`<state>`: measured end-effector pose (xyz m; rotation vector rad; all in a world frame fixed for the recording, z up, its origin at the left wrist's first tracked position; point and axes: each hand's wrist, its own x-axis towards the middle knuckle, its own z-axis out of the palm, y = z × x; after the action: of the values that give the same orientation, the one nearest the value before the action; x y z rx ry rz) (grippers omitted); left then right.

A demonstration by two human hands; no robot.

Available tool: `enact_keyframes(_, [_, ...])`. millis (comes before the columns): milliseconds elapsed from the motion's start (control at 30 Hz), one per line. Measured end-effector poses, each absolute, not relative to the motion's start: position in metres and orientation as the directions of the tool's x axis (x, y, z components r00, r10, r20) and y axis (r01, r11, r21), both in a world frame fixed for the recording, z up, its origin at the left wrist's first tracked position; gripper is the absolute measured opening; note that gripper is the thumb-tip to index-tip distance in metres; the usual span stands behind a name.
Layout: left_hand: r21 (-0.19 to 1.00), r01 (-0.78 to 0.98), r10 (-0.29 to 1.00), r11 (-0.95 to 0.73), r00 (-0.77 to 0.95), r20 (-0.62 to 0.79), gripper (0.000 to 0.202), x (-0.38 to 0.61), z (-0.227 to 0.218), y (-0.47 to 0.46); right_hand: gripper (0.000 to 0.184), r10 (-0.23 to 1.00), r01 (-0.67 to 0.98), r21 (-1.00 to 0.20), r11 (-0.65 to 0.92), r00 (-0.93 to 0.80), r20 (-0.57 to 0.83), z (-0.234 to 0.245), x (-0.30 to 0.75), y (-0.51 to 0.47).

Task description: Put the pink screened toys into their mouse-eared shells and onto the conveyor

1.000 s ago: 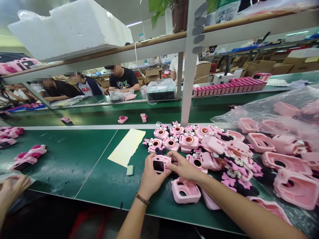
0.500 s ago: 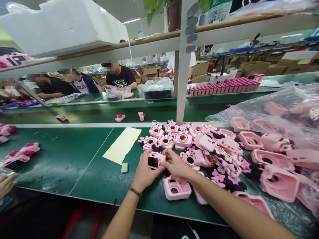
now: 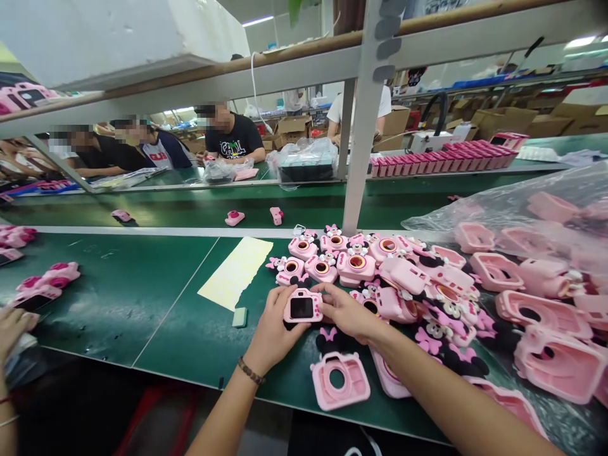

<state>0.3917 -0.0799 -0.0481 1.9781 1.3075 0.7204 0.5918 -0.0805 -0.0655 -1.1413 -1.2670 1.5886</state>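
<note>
A small pink toy camera (image 3: 302, 308) is held between my two hands, its dark screen and buttons facing me. My left hand (image 3: 275, 326) grips its left end, thumb along the bottom edge. On the right end, the fingers of my right hand (image 3: 342, 310) are closed at the buttons and corner. Below it on the green bench lies an empty pink case (image 3: 340, 381), its round hole showing, with black mouse ears and a pink bow (image 3: 327, 339) just above. Several pink cases with mouse figures (image 3: 357, 265) are heaped beyond and right of my hands.
A yellow paper sheet (image 3: 236, 271) and a pale green block (image 3: 240, 317) lie left of my hands. Clear plastic bagging (image 3: 546, 196) covers more cases at right. A white post (image 3: 361, 126) rises behind the heap. A co-worker's hand (image 3: 16, 326) is at far left.
The view has shifted slightly. Both hands keep hold of the toy camera, now turned more squarely towards me. My right hand has moved a little off the empty case, uncovering the ears and bow.
</note>
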Motion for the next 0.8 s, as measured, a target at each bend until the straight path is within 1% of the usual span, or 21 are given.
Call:
enact_keyframes(33, [0.768, 0.573, 0.928, -0.287, 0.365, 0.074, 0.066, 0.39, -0.046, -0.078, 0.033, 0.933, -0.023, -0.986, -0.164, -0.327, -0.147, -0.061, 0.594, -0.082])
enact_keyframes(67, [0.77, 0.571, 0.923, -0.283, 0.38, 0.058, 0.071, 0.389, -0.044, -0.075, 0.04, 0.921, 0.014, -0.992, -0.123, -0.371, -0.119, -0.058, 0.597, -0.083])
enact_keyframes(100, [0.772, 0.57, 0.917, -0.281, 0.396, 0.042, 0.075, 0.388, -0.041, -0.073, 0.05, 0.91, 0.069, -0.996, -0.062, -0.405, -0.085, -0.054, 0.599, -0.085])
enact_keyframes(167, [0.773, 0.565, 0.904, -0.289, 0.426, 0.027, 0.075, 0.387, -0.036, -0.069, 0.07, 0.908, 0.196, -0.976, 0.095, -0.42, 0.004, -0.05, 0.6, -0.087])
enact_keyframes(200, [0.772, 0.563, 0.9, -0.296, 0.435, 0.028, 0.071, 0.388, -0.033, -0.068, 0.075, 0.912, 0.249, -0.954, 0.168, -0.406, 0.055, -0.049, 0.6, -0.088])
enact_keyframes(267, [0.765, 0.565, 0.899, -0.309, 0.437, 0.041, 0.063, 0.39, -0.028, -0.068, 0.071, 0.916, 0.321, -0.908, 0.268, -0.376, 0.138, -0.049, 0.598, -0.088])
enact_keyframes(300, [0.759, 0.571, 0.902, -0.313, 0.428, 0.05, 0.061, 0.392, -0.026, -0.068, 0.068, 0.916, 0.338, -0.897, 0.283, -0.371, 0.149, -0.049, 0.597, -0.088])
enact_keyframes(400, [0.735, 0.601, 0.919, -0.315, 0.388, 0.077, 0.056, 0.396, -0.023, -0.072, 0.066, 0.931, 0.366, -0.893, 0.263, -0.34, 0.135, -0.05, 0.594, -0.087])
enact_keyframes(467, [0.721, 0.618, 0.927, -0.313, 0.364, 0.09, 0.054, 0.397, -0.023, -0.074, 0.065, 0.934, 0.351, -0.899, 0.261, -0.327, 0.143, -0.049, 0.594, -0.087])
enact_keyframes(567, [0.724, 0.616, 0.932, -0.31, 0.346, 0.106, 0.056, 0.394, -0.02, -0.075, 0.064, 0.926, 0.257, -0.929, 0.265, -0.336, 0.171, -0.043, 0.598, -0.088])
enact_keyframes(633, [0.727, 0.606, 0.933, -0.323, 0.334, 0.136, 0.058, 0.393, -0.011, -0.076, 0.071, 0.938, 0.078, -0.981, 0.177, -0.316, 0.144, -0.036, 0.601, -0.088])
enact_keyframes(667, [0.72, 0.607, 0.932, -0.336, 0.324, 0.162, 0.058, 0.393, -0.005, -0.078, 0.073, 0.945, -0.057, -0.994, 0.095, -0.308, 0.108, -0.033, 0.603, -0.088])
enact_keyframes(700, [0.708, 0.612, 0.931, -0.351, 0.308, 0.195, 0.058, 0.394, 0.003, -0.081, 0.072, 0.943, -0.207, -0.978, -0.008, -0.326, 0.062, -0.031, 0.604, -0.089])
enact_keyframes(733, [0.694, 0.62, 0.928, -0.367, 0.293, 0.23, 0.057, 0.395, 0.011, -0.085, 0.07, 0.926, -0.343, -0.932, -0.121, -0.377, 0.018, -0.03, 0.604, -0.089])
enact_keyframes(767, [0.679, 0.624, 0.922, -0.386, 0.284, 0.264, 0.057, 0.398, 0.02, -0.089, 0.067, 0.891, -0.438, -0.867, -0.236, -0.454, -0.013, -0.029, 0.604, -0.089])
enact_keyframes(800, [0.67, 0.621, 0.913, -0.407, 0.289, 0.288, 0.058, 0.401, 0.028, -0.094, 0.067, 0.842, -0.486, -0.805, -0.341, -0.538, -0.032, -0.03, 0.604, -0.09])
